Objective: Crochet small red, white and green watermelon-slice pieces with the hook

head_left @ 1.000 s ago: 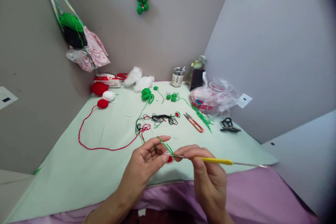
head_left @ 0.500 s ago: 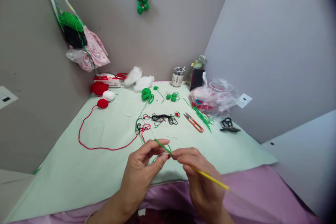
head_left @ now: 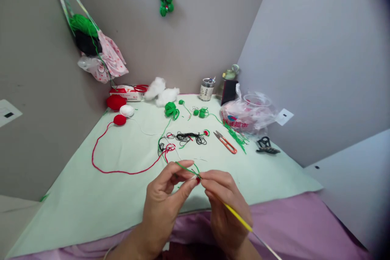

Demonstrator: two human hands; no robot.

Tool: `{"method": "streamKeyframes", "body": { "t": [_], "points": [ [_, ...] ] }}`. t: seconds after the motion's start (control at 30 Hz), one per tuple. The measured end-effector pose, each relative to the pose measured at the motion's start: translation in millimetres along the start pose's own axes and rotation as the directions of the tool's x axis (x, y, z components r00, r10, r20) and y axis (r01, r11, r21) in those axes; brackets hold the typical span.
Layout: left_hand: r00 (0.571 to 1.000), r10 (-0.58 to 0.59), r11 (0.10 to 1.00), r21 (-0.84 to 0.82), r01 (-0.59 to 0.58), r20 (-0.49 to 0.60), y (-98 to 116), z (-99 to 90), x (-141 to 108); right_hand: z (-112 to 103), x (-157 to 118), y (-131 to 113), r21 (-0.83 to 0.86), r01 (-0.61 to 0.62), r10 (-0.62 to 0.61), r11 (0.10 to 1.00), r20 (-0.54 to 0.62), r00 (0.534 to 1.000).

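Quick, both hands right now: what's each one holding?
Left hand: closed, pinching the small red crochet piece and green yarn.
Right hand: closed on the yellow-handled crochet hook.

A small red crocheted piece point(head_left: 198, 180) was pinched at the fingertips, mostly hidden by them, so its shape could not be made out. It was held just above the near edge of the pale green mat. A crochet hook point(head_left: 236, 217) with a yellow handle and a thin metal shaft was held tilted, its tip at the red piece and its tail pointing down and to the right. A strand of green yarn point(head_left: 186, 167) was looped over the fingers and joined at the red piece, then trailed away across the mat.
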State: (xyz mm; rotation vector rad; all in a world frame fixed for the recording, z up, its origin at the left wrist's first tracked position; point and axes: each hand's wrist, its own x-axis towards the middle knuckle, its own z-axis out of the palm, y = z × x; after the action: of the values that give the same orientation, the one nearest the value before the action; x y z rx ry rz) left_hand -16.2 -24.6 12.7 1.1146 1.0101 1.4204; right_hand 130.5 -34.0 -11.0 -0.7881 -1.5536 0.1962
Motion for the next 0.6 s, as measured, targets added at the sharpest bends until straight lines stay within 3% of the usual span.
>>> {"method": "streamKeyframes", "body": {
  "t": [0.17,0.33,0.43,0.6],
  "points": [
    [0.989,-0.111,0.974,-0.185,0.128,0.1,1,5.4,5,2,1,-1,0.137,-0.183,0.189,0.973,-0.025,0.982],
    [0.978,-0.122,0.987,-0.083,0.138,0.17,-6,-2.6,10,4,2,3,0.252,-0.31,0.32,0.917,0.0,0.947],
    [0.979,-0.04,0.999,0.033,0.034,0.202,-5,-9.0,13,5,2,6,0.308,-0.371,0.389,0.876,0.002,0.921],
    [0.939,0.258,0.905,0.284,-0.318,0.229,4,-17.5,22,2,6,10,0.412,-0.45,0.464,0.792,0.072,0.883]
  ]
}}
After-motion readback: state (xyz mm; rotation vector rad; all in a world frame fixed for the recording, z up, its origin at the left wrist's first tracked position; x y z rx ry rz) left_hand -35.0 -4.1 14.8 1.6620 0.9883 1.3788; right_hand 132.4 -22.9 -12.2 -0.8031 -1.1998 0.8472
